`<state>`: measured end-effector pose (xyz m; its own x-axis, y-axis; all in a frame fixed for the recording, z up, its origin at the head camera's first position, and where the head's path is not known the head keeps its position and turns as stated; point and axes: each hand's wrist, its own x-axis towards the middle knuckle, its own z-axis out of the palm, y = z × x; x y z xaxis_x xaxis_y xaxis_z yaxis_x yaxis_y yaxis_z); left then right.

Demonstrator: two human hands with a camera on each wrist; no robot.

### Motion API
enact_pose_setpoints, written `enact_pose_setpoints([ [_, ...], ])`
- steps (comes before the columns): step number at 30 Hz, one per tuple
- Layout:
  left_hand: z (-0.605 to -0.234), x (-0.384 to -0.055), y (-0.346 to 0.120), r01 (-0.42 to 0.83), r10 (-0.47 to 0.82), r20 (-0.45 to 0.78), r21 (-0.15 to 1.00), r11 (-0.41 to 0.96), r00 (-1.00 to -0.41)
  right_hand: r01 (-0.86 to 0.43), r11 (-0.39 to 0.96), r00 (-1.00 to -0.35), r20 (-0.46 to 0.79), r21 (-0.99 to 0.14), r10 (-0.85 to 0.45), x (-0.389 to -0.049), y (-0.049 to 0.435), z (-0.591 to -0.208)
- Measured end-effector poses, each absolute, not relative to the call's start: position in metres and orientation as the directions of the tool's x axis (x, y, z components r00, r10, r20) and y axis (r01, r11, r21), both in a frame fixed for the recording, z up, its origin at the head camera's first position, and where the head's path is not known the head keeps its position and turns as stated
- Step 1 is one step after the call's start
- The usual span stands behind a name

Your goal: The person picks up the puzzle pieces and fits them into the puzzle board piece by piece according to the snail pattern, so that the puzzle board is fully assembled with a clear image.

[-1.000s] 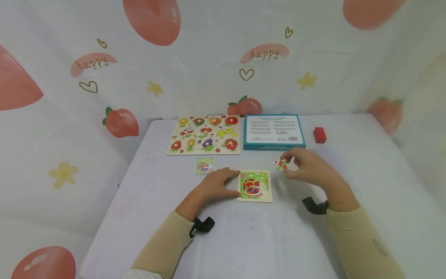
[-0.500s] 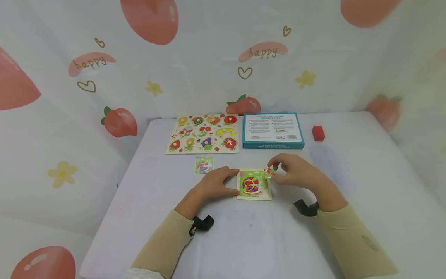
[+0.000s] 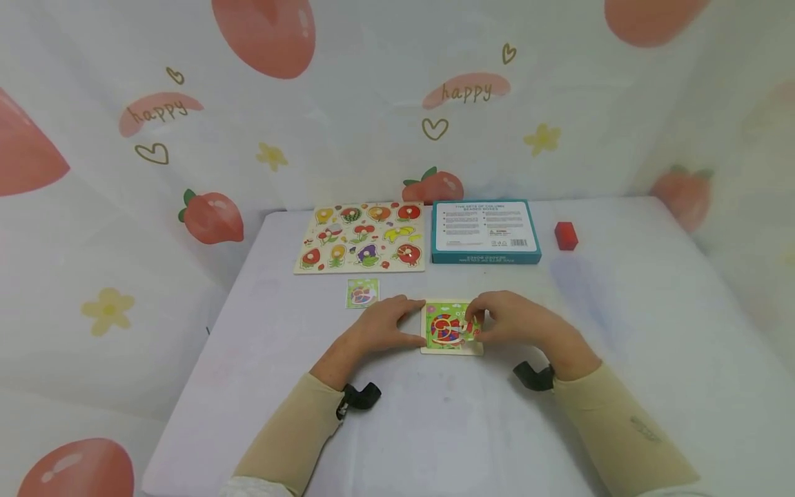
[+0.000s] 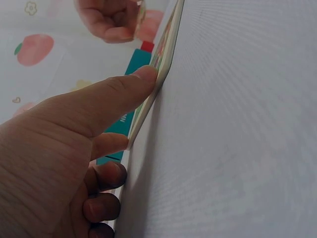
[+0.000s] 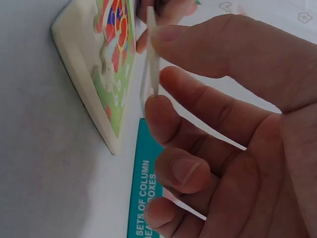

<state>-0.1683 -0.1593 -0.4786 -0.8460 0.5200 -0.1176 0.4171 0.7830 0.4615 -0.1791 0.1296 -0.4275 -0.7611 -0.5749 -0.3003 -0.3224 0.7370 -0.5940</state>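
Note:
A small square jigsaw tray (image 3: 451, 351), printed with a snail on green, lies on the table in the head view. My left hand (image 3: 385, 328) rests against its left side, with thumb and index finger spread along the rim; the left wrist view shows both tips at the tray's edge (image 4: 171, 55). My right hand (image 3: 518, 323) pinches a thin puzzle piece (image 5: 152, 57) between thumb and fingers. Its printed side, red and green, overlaps the tray's right half in the head view. In the right wrist view the piece is on edge, apart from the tray (image 5: 81, 82).
A small snail picture card (image 3: 363, 293) lies left of the tray. Behind stand a wooden fruit peg board (image 3: 326, 266) and a teal-edged box (image 3: 486, 232) with printed text. A red block (image 3: 566, 236) sits at the back right, and a patterned cloth (image 3: 348, 124) hangs behind.
My right hand has carried the puzzle piece left and toward me, from right of the tray to over its right half. The left hand has stayed at the tray's left side.

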Motion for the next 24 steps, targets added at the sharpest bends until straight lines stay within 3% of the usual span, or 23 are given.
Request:
enact_pose_setpoints([
  [24,-0.48,-0.169,-0.16,0.401,0.511,-0.137,0.464,0.79,-0.848,-0.425,0.733,-0.73,-0.277,-0.531,-0.624,-0.171,0.116,-0.438],
])
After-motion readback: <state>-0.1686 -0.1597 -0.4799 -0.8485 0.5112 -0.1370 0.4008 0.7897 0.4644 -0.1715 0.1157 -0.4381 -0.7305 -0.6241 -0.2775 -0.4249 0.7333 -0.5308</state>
